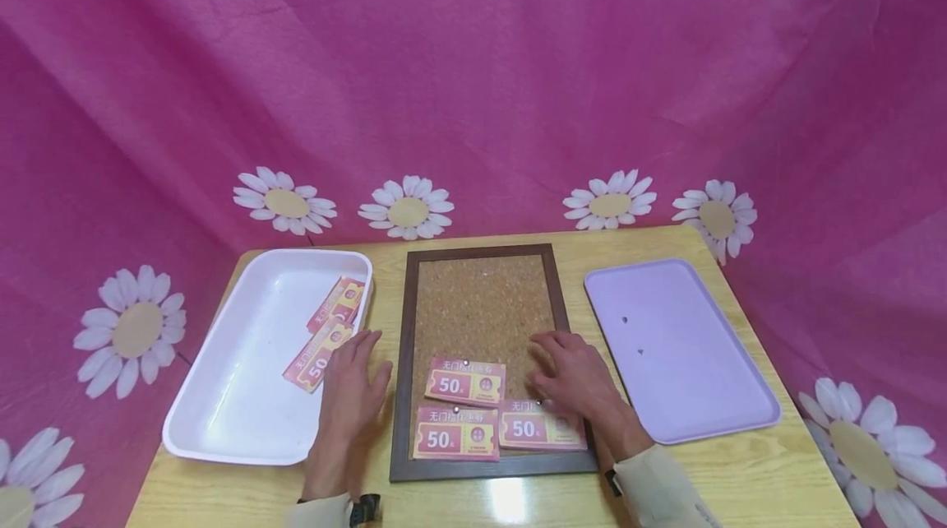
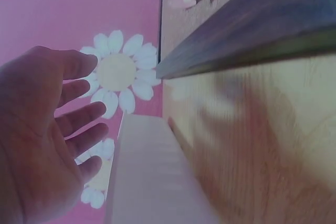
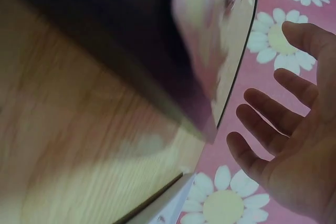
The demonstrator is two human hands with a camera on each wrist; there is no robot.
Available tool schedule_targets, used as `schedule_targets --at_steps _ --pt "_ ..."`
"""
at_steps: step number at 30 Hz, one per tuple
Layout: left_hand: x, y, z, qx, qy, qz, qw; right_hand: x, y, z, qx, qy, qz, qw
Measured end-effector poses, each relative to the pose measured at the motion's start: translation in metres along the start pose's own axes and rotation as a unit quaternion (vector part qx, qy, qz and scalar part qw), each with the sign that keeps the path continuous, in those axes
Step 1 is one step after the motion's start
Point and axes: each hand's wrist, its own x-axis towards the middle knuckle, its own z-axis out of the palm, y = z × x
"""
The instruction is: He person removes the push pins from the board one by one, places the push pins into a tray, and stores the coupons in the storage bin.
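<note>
My left hand hovers by the right rim of a white tray, fingers relaxed and holding nothing. Two pink-and-yellow coupons lie in that tray near the hand. My right hand is over the right side of a framed cork board, its fingers spread and empty in the right wrist view. Three printed coupons sit on the lower part of the board: an upper left one, a lower left one and a lower right one, partly behind the right hand. Small pins show at their top edges.
On the right lies a shallow purple tray with two small dark pins in it. The wooden table carries everything. A pink cloth with daisies hangs behind and at both sides.
</note>
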Motion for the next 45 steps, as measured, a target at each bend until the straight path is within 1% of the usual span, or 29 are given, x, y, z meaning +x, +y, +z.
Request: schedule_targets --at_steps 2,5,7,9,12,14,19,24,27,31,34,41,45 --pt "0.000 0.003 0.003 0.000 -0.013 -0.006 0.9999 0.002 -0.004 0.002 -0.004 0.000 -0.006 1.0000" --pt "0.000 0.009 0.007 0.001 -0.050 -0.032 0.9982 0.004 -0.010 0.005 -0.004 -0.003 -0.014 0.9999" --pt "-0.001 0.013 0.010 0.004 -0.073 -0.042 0.9965 0.005 -0.014 0.007 0.000 -0.005 -0.015 0.9999" --pt "-0.001 0.017 0.013 0.013 -0.091 -0.046 0.9947 0.006 -0.016 0.010 0.007 -0.012 -0.008 0.9999" --pt "-0.003 0.021 0.019 0.020 -0.103 -0.042 0.9936 0.005 -0.020 0.016 0.023 -0.029 0.006 0.9993" --pt "-0.005 0.022 0.023 0.018 -0.111 -0.045 0.9927 0.004 -0.022 0.021 0.031 -0.037 0.013 0.9987" --pt "-0.009 0.022 0.034 -0.004 -0.123 -0.048 0.9912 0.004 -0.028 0.029 0.038 -0.042 0.007 0.9984" --pt "-0.011 0.022 0.041 0.002 -0.138 -0.046 0.9894 0.006 -0.035 0.031 0.033 -0.045 -0.011 0.9984" --pt "-0.011 0.023 0.045 0.002 -0.141 -0.039 0.9892 0.007 -0.040 0.031 0.033 -0.049 -0.013 0.9982" --pt "-0.012 0.025 0.048 -0.003 -0.146 -0.038 0.9885 0.009 -0.046 0.033 0.039 -0.055 -0.010 0.9976" --pt "-0.013 0.026 0.050 -0.002 -0.146 -0.041 0.9884 0.011 -0.050 0.034 0.039 -0.063 -0.016 0.9972" --pt "-0.013 0.029 0.054 -0.001 -0.147 -0.037 0.9885 0.016 -0.056 0.036 0.025 -0.067 -0.024 0.9972" --pt "-0.013 0.031 0.056 0.003 -0.150 -0.043 0.9877 0.018 -0.057 0.037 0.015 -0.064 -0.038 0.9971"
